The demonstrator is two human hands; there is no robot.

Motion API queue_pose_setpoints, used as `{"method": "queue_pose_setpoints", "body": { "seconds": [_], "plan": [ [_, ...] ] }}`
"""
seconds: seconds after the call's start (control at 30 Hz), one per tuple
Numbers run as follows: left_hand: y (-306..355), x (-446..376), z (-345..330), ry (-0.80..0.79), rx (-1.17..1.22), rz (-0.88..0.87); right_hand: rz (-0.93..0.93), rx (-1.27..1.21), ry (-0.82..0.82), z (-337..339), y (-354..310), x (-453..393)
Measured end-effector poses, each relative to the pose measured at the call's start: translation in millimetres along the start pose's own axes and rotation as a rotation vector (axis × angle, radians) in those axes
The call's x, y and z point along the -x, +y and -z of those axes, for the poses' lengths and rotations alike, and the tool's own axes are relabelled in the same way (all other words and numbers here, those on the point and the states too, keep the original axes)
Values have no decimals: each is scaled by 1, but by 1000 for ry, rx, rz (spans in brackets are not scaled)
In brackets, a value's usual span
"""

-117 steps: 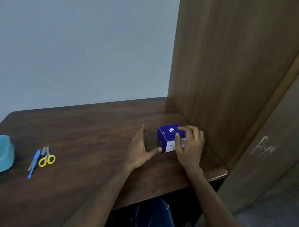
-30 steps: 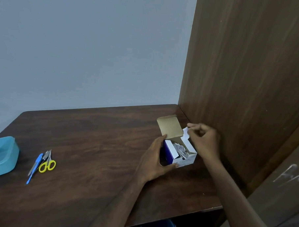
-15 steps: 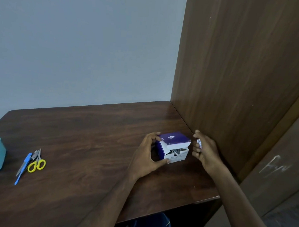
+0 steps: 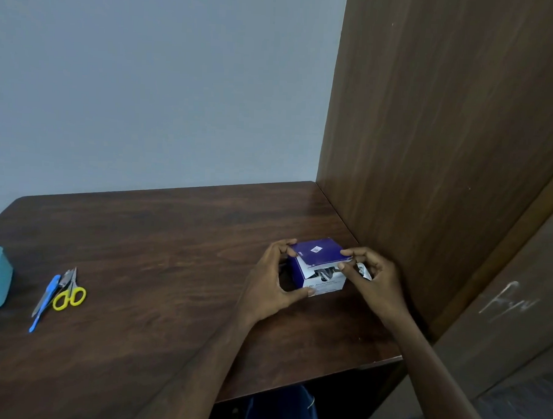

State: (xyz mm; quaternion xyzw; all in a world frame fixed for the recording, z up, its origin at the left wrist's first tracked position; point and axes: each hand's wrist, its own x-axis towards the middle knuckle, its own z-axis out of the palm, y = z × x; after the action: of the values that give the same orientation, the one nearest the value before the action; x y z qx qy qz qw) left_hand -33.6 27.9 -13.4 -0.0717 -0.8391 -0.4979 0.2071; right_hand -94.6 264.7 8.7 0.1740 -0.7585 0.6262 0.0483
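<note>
Left hand (image 4: 272, 285) curls round the left end of the blue box (image 4: 324, 282), thumb on the front face, fingertips at the top edge. Right hand (image 4: 376, 283) pinches the right edge of the lid (image 4: 317, 250) and keeps a white sachet (image 4: 363, 271) in its other fingers. The box stands on the table (image 4: 172, 236) between both hands. Done: sachet removed, lid lowered. Remaining: front gap open, flap to be tucked. Scissors (image 4: 70, 295) lie well left of the left hand
</note>
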Motion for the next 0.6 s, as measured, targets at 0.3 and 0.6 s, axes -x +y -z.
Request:
{"method": "queue_pose_setpoints", "body": {
  "seconds": [0.3, 0.6],
  "plan": [
    [-3, 0, -1, 10, 19, -8, 38, 29, 3, 6, 8, 1],
    [-5, 0, 0, -15, 31, -11, 55, 76, 2, 9, 12, 0]
  ]
}}
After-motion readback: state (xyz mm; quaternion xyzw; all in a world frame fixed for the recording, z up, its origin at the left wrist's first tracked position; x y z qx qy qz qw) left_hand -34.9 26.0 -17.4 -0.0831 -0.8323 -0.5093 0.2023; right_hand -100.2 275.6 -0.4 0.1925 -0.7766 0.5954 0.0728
